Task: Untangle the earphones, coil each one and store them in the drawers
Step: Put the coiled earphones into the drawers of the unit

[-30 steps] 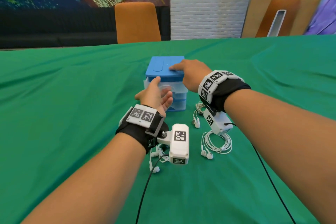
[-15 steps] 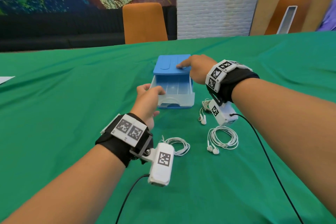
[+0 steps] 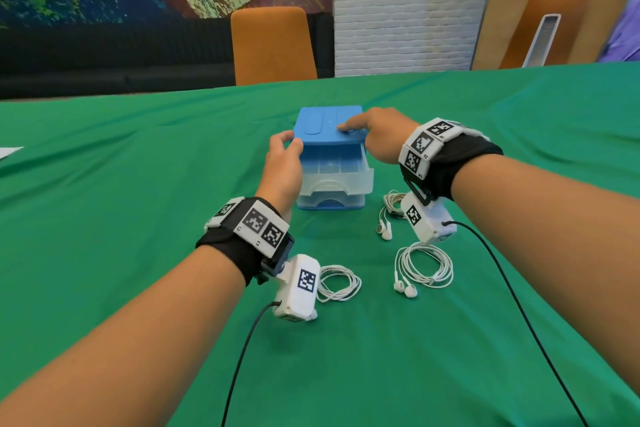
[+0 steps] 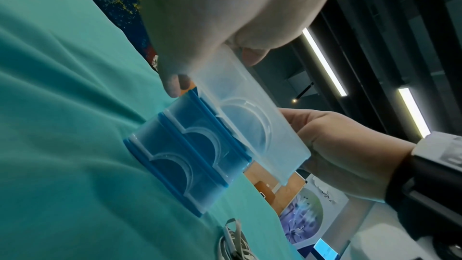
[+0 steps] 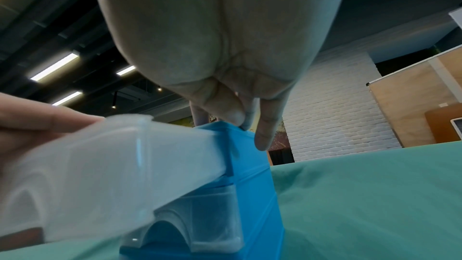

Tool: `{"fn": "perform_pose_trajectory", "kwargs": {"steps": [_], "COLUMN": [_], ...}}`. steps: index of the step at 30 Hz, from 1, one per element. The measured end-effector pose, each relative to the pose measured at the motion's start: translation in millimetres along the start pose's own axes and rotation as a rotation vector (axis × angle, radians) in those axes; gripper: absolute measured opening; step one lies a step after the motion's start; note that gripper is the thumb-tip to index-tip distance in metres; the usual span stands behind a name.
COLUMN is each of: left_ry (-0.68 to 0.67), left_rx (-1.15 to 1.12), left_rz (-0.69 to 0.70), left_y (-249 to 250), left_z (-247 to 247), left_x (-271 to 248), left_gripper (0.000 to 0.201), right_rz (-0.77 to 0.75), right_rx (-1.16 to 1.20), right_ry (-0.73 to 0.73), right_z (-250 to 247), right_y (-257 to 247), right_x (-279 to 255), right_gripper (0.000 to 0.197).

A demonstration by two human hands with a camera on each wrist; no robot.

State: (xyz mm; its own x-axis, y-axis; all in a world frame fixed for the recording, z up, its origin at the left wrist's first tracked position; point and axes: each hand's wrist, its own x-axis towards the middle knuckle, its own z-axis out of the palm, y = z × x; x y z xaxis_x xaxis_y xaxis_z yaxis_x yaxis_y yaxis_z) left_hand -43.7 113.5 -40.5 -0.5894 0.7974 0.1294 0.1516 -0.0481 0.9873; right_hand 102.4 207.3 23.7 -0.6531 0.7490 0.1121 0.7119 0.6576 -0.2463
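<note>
top translucent plastic drawer of the small blue three-drawer box has been drawn out since a second ago, gripped by left hand, box top pressed by straight-fingered right hand; three coiled white earphones lie beside it, ready for storing.

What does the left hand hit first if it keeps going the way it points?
The left hand points away from the person along the drawer unit's left side. Past that, only green tablecloth; depth uncertain.

Left hand fingers curled in a grip, right hand fingers pressing down
</note>
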Motion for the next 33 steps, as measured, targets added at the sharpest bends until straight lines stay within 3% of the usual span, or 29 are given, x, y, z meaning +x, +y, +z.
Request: {"fn": "perform_pose_trajectory", "kwargs": {"steps": [6, 8, 11, 13, 16, 18, 21, 26, 30, 31, 33], "left_ry": [-0.078, -0.09, -0.11, -0.119, -0.127, -0.159, -0.202, -0.137, 0.085, 0.108, 0.07], "left_rx": [0.103, 0.135, 0.136, 0.111, 0.098, 0.122, 0.099, 0.177, 0.176, 0.186, 0.248], "left_rz": [0.057, 0.084, 0.101, 0.092, 0.081, 0.089, 0.083, 0.136, 0.282, 0.323, 0.382], "left_y": [6.5, 5.6, 2.4, -2.1, -8.3, -10.3, -12.0, -9.2, -3.0, -1.5, -0.4], "left_z": [-3.1, -5.4, -8.0, -9.4, -12.0, -15.0, -19.3, -26.6, -38.1, -40.7, -43.7], "left_x": [4.7, 4.7, 5.7, 9.1, 15.2, 16.0, 14.7, 7.8, -2.8, -6.2, -14.2], "left_gripper": [0.043, 0.044, 0.044, 0.046, 0.048, 0.049, 0.062, 0.06, 0.019, 0.01, 0.012], "right_rz": [0.002, -0.019, -0.179, -0.278, -0.325, -0.321, -0.283, -0.3, -0.301, -0.304, -0.31], "right_rx": [-0.013, -0.007, 0.184, 0.23, 0.135, -0.032, -0.216, -0.307, -0.294, -0.293, -0.297], "right_ry": [0.008, 0.145, 0.32, 0.206, -0.218, -0.39, -0.404, -0.417, -0.437, -0.442, -0.455], "right_z": [1.2, 1.1, -4.1, -3.2, 17.2, 41.5, 67.5, 80.2, 84.8, 84.9, 85.0], "right_y": [-4.2, -8.8, -25.0, -37.0, -47.4, -48.5, -52.1, -63.2, -67.2, -67.2, -67.0], "right_x": [-4.8, -12.0, -36.2, -58.9, -81.6, -82.3, -78.5, -78.6, -78.6, -78.7, -78.6], "right_gripper": [0.065, 0.06, 0.029, 0.019, 0.015, 0.018, 0.036, 0.02, 0.011, 0.01, 0.008]}}
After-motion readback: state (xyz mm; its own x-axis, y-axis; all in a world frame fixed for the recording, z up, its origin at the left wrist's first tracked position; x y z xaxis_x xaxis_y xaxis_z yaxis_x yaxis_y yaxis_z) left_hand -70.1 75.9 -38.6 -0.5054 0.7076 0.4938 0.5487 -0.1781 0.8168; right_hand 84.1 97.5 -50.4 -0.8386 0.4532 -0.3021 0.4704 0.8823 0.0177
